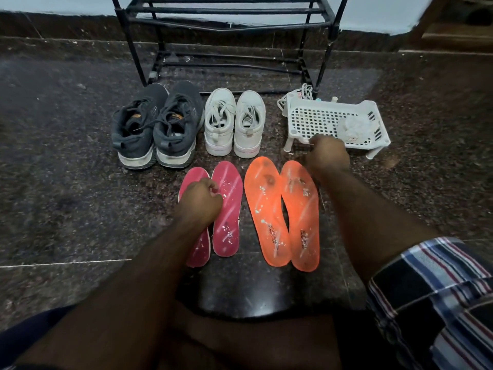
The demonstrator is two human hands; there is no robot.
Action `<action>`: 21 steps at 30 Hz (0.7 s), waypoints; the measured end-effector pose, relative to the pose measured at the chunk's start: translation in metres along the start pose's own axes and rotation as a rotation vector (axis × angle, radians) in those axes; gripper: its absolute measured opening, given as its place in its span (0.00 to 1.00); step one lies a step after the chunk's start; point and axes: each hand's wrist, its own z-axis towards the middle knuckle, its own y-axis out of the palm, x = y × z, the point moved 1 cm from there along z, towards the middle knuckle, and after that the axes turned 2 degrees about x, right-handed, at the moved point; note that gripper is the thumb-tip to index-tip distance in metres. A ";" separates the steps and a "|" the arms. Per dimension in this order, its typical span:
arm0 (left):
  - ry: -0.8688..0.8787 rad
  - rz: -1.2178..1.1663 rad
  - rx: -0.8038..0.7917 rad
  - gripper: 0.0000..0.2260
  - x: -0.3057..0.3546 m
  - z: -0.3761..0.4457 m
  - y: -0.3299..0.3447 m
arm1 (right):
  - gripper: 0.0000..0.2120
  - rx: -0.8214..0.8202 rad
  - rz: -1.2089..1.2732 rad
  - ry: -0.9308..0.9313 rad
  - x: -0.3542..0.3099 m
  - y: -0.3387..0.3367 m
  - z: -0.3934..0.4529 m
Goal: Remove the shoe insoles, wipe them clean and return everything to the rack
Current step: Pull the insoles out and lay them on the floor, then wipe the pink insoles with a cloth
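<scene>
Wiping stage, judged not yet begun; all four insoles are out and still flecked.

Head view, placed from the white basket (333,121):
- Right hand (329,153): at its near rim, seemingly pinching it.
- Orange insoles (266,209): just nearer; black print, unreadable.
- Pink insoles (228,209): further left; left hand (200,200) curled above, contents hidden.
- White shoes (234,124), dark shoes (157,126): left.
- Rack (229,25): behind.

Next: fetching a cloth.

The rack (229,36) is cut off at the top edge; basket (333,121) contents are too blurred to tell.
</scene>
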 end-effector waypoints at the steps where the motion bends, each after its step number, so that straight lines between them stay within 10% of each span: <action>1: 0.013 -0.008 -0.002 0.10 0.001 0.000 0.003 | 0.17 0.035 -0.029 -0.001 0.009 -0.003 0.006; 21: 0.180 -0.101 -0.029 0.09 0.030 -0.006 0.035 | 0.13 -0.051 -0.530 -0.231 0.047 0.001 0.045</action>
